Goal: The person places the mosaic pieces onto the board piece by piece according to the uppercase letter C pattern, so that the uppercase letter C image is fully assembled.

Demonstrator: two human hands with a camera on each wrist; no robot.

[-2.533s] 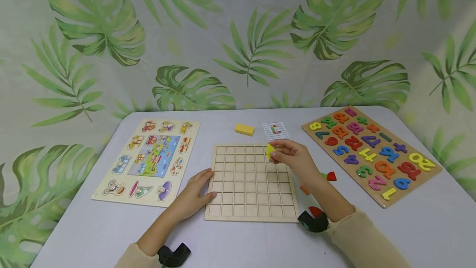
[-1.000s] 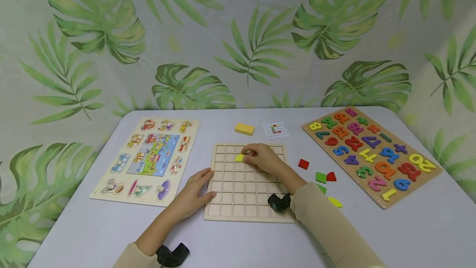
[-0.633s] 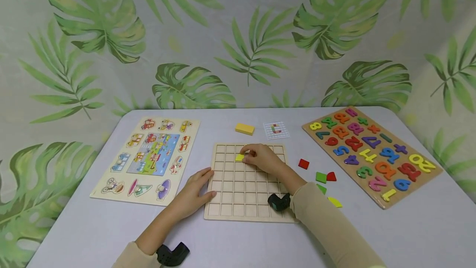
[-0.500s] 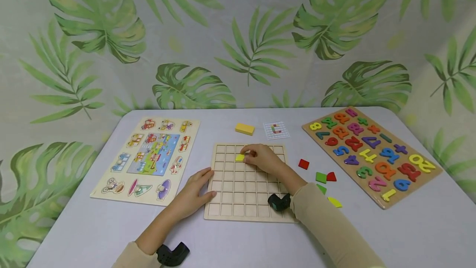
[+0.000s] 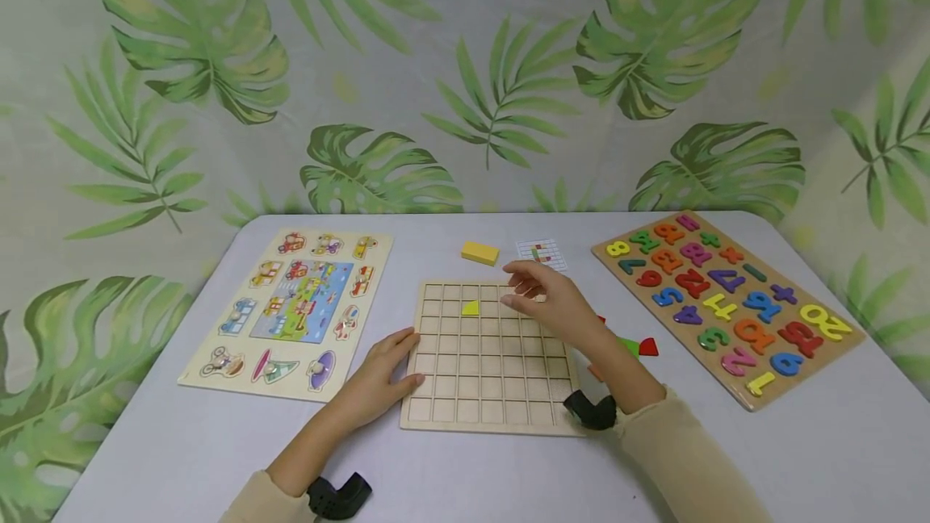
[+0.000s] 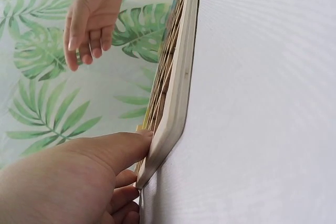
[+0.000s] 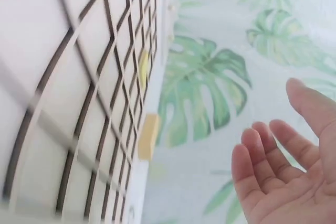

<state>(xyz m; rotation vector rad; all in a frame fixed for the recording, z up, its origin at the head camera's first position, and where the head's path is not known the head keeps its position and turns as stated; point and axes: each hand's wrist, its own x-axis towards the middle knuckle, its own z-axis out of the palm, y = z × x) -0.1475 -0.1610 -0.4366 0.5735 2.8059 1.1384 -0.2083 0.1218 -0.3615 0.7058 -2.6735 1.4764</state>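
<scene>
A square wooden grid board (image 5: 492,430) lies flat on the table. One yellow tile (image 5: 471,309) with a curved or slanted side sits in a cell of its second row from the back. My left hand (image 5: 378,374) rests against the board's left edge, thumb and fingertips touching the rim; the left wrist view shows the thumb (image 6: 128,150) on that edge. Over the board's back right part hovers my right hand (image 5: 555,301), fingers loosely bent and apart, holding nothing. In the right wrist view the palm and relaxed fingers (image 7: 262,166) show bare.
Behind the board are a yellow block (image 5: 480,253) and a printed pattern card (image 5: 550,255), partly covered by the right hand. Red (image 5: 648,347) and green tiles (image 5: 630,346) lie right, partly behind the forearm. A picture puzzle (image 5: 291,317) is left, a number board (image 5: 726,305) right.
My right hand has let go of the yellow tile in the grid cell and moved back to the right, its fingers loosening. My left hand stays at the board's left edge.
</scene>
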